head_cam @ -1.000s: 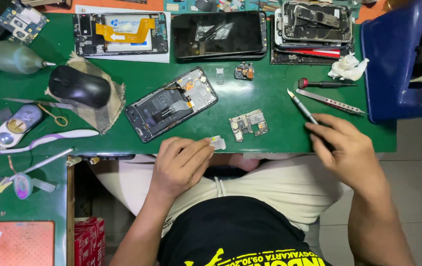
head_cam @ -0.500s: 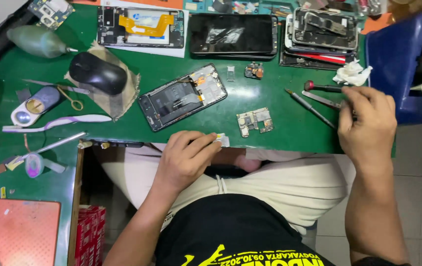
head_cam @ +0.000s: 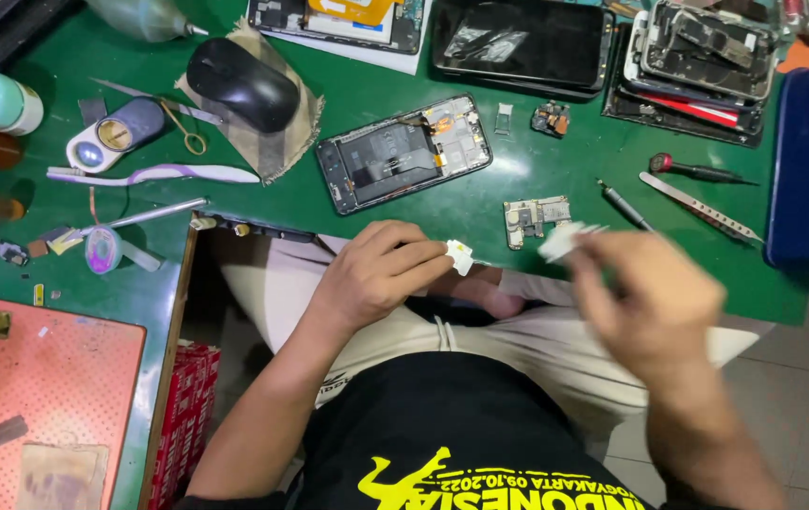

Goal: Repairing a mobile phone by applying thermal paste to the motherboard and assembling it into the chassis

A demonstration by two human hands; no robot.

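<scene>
Chip (head_cam: 460,256): small, white, pinched in left hand (head_cam: 381,274) fingers at desk (head_cam: 518,184) edge. Right hand (head_cam: 650,307), blurred, pinches white scrap (head_cam: 560,241); circuit board (head_cam: 535,218) just beyond fingers.
</scene>
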